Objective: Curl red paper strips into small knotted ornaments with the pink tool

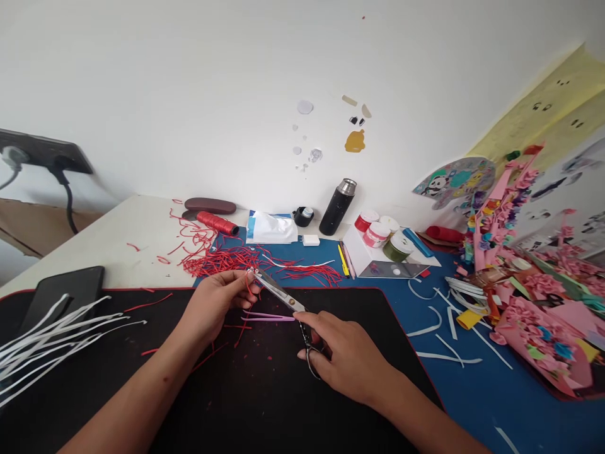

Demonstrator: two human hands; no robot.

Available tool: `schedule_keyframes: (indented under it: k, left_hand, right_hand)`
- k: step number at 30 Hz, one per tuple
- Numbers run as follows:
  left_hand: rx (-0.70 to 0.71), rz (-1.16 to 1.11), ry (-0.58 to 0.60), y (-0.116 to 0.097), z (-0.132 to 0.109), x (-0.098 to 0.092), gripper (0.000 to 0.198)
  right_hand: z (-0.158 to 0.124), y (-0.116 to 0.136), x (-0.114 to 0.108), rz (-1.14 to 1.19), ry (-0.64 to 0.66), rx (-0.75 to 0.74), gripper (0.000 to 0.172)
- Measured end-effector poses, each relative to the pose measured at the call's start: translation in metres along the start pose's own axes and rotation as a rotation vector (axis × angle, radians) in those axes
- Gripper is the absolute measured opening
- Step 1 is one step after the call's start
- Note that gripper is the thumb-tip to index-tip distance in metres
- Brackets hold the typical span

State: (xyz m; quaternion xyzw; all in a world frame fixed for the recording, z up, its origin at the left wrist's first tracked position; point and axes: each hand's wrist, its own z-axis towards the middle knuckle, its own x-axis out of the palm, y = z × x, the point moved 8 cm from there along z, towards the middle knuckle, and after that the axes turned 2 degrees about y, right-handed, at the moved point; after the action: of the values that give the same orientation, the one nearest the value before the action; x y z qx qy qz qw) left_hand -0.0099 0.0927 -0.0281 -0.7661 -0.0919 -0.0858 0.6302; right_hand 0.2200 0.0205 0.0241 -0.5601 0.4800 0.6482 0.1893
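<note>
My left hand point(222, 296) is closed in a pinch on a short red cord point(249, 285), with a small white bit at the fingertips. My right hand point(338, 347) grips a pair of scissors point(283, 296) by the black handles. The blade tips reach the cord right beside my left fingertips; the blades look nearly closed. Purple tweezers point(268, 317) lie under the scissors, their far end meeting my right index finger; whether that hand also holds them I cannot tell. A heap of cut red cords point(227, 260) is just beyond my left hand.
Several white strips point(70, 331) and a black phone point(61, 299) lie left on the black mat point(283, 403). Behind are a red thread spool point(217, 222), a wipes pack point(271, 227), a black flask point(337, 207) and thread reels point(377, 234). Pink paper flowers point(543, 328) crowd the right.
</note>
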Motion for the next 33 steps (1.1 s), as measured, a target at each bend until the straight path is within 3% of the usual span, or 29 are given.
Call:
schedule_keyframes:
  k: [13,33]
  left_hand:
    - [0.016,0.095,0.006,-0.004,-0.002,0.004,0.040]
    - [-0.013,0.050,-0.040,0.000,0.000,0.000,0.040]
  right_hand:
    - [0.004,0.002,0.002,-0.074,-0.004,-0.058,0.056]
    - [0.011,0.009,0.007,-0.068,-0.020,-0.086,0.054]
